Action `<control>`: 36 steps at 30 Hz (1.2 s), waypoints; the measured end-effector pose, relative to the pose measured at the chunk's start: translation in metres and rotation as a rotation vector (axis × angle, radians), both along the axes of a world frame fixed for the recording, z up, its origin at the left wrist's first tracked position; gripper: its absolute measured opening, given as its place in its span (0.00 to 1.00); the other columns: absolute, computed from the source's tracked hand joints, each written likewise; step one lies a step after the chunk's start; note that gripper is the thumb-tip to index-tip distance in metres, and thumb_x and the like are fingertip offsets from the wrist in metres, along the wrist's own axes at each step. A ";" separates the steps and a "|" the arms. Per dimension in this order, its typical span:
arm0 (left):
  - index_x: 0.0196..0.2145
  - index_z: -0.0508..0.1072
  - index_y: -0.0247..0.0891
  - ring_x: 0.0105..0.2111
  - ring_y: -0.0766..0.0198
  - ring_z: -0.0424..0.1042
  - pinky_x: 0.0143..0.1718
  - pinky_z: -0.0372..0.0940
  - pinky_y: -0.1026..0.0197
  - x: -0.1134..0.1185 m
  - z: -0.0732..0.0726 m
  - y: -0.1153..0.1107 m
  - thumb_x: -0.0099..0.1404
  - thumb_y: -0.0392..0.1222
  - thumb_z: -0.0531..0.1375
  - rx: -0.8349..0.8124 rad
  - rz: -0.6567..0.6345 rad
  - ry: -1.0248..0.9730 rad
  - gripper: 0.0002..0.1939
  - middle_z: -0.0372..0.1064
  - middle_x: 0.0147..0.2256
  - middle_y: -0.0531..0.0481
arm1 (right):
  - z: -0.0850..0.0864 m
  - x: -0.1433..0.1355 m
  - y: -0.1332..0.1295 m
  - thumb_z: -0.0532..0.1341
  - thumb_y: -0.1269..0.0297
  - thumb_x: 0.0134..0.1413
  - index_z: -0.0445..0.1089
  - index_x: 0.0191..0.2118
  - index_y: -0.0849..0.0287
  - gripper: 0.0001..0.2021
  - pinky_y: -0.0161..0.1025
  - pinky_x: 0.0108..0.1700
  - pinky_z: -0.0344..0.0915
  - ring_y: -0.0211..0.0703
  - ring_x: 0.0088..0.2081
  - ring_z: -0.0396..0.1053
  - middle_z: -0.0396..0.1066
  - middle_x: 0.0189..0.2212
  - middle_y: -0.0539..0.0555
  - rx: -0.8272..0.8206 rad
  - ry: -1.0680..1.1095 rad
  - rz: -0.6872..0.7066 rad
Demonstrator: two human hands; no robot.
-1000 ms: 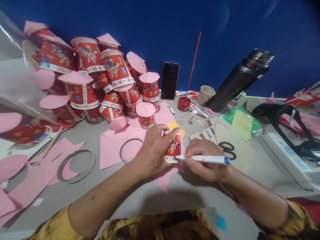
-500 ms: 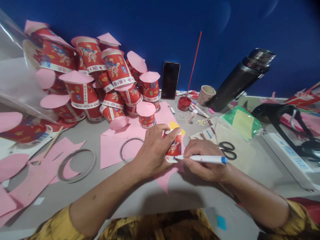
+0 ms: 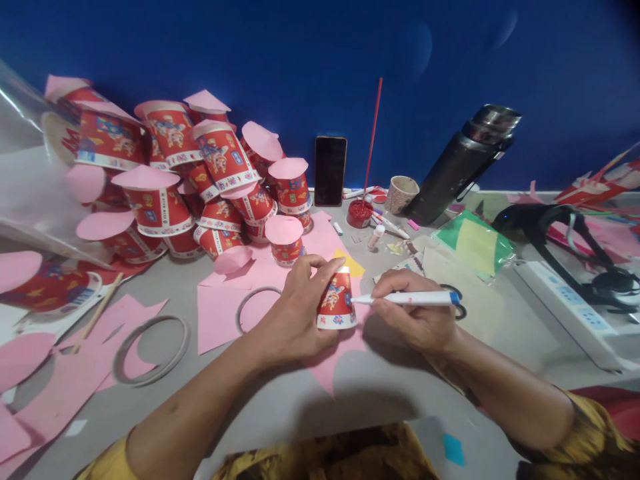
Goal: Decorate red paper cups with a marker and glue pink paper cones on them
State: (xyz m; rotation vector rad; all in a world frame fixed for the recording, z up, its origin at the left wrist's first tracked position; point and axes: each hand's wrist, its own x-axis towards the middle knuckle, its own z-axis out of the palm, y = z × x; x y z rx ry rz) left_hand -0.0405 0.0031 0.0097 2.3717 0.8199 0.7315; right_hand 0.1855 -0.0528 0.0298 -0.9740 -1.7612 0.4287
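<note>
My left hand (image 3: 303, 310) is wrapped round a small red paper cup (image 3: 336, 300) with printed figures, a white rim and the wider end down. In my right hand (image 3: 413, 320) is a white marker (image 3: 413, 299) with a blue end, held level, its tip at the cup's right side. Whether the tip touches the cup I cannot tell. Beneath the cup lies pink paper (image 3: 325, 373) with a curved cut, and a yellow piece (image 3: 351, 263) is just behind it.
Several red cups with pink paper tops (image 3: 159, 207) are piled at the left. A phone (image 3: 331, 171) and a black flask (image 3: 463, 163) lean at the back. Tape rings (image 3: 119, 363), a white power strip (image 3: 570, 320), a glue pot (image 3: 359, 214) and partly hidden scissors (image 3: 460, 311) surround the hands.
The cup has turned more upright in my left hand. The marker tip has moved up from the cup's lower rim to its right side. The whole view has shifted slightly.
</note>
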 end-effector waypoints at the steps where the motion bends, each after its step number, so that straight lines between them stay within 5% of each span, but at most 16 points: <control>1: 0.69 0.55 0.44 0.60 0.45 0.62 0.61 0.67 0.43 0.000 -0.002 0.002 0.60 0.43 0.72 -0.005 0.017 -0.023 0.46 0.54 0.57 0.40 | -0.001 0.001 0.000 0.66 0.72 0.60 0.74 0.37 0.55 0.04 0.34 0.31 0.68 0.38 0.28 0.74 0.78 0.29 0.49 -0.008 0.014 -0.006; 8: 0.70 0.54 0.49 0.61 0.44 0.62 0.62 0.68 0.42 0.003 -0.018 0.008 0.59 0.47 0.75 0.134 0.127 -0.132 0.49 0.55 0.58 0.40 | -0.001 -0.006 -0.001 0.65 0.75 0.56 0.73 0.34 0.55 0.06 0.30 0.27 0.67 0.34 0.24 0.71 0.75 0.26 0.46 -0.111 0.204 -0.110; 15: 0.74 0.47 0.50 0.65 0.41 0.58 0.65 0.65 0.39 -0.004 -0.015 0.002 0.61 0.48 0.73 0.070 0.081 -0.067 0.53 0.50 0.61 0.38 | -0.006 -0.010 0.001 0.69 0.65 0.59 0.78 0.41 0.55 0.04 0.34 0.34 0.73 0.39 0.31 0.76 0.80 0.33 0.51 -0.268 0.287 -0.015; 20: 0.75 0.44 0.47 0.67 0.38 0.57 0.65 0.64 0.35 -0.009 -0.009 0.004 0.62 0.41 0.67 0.041 0.020 -0.011 0.52 0.48 0.63 0.36 | -0.005 -0.007 0.025 0.70 0.51 0.57 0.74 0.38 0.57 0.14 0.31 0.19 0.55 0.33 0.20 0.58 0.70 0.23 0.46 -0.564 0.632 -0.097; 23: 0.74 0.45 0.48 0.64 0.41 0.60 0.63 0.66 0.36 -0.009 -0.007 0.007 0.62 0.42 0.67 0.028 0.033 -0.045 0.50 0.51 0.61 0.38 | 0.017 -0.005 0.034 0.73 0.48 0.51 0.67 0.34 0.55 0.19 0.29 0.19 0.49 0.31 0.18 0.51 0.61 0.20 0.42 -0.722 0.934 0.049; 27: 0.70 0.49 0.46 0.63 0.42 0.61 0.63 0.65 0.36 -0.006 -0.002 0.008 0.63 0.44 0.69 0.075 0.077 -0.116 0.45 0.56 0.60 0.38 | 0.032 -0.008 0.022 0.71 0.56 0.56 0.68 0.34 0.55 0.13 0.31 0.21 0.53 0.32 0.19 0.54 0.61 0.19 0.42 -0.545 0.861 0.035; 31: 0.67 0.54 0.41 0.62 0.43 0.61 0.63 0.64 0.37 -0.005 0.004 0.008 0.62 0.43 0.68 0.063 0.076 -0.096 0.41 0.58 0.58 0.37 | 0.005 -0.017 0.007 0.69 0.56 0.59 0.72 0.39 0.56 0.10 0.33 0.22 0.59 0.36 0.22 0.63 0.71 0.24 0.47 -0.252 0.601 -0.204; 36: 0.68 0.53 0.41 0.63 0.42 0.61 0.65 0.62 0.35 -0.008 0.003 0.010 0.63 0.46 0.68 0.012 0.094 -0.092 0.42 0.55 0.59 0.36 | -0.023 -0.015 0.007 0.62 0.60 0.68 0.71 0.43 0.57 0.06 0.33 0.23 0.62 0.36 0.21 0.65 0.75 0.27 0.49 -0.178 0.435 -0.250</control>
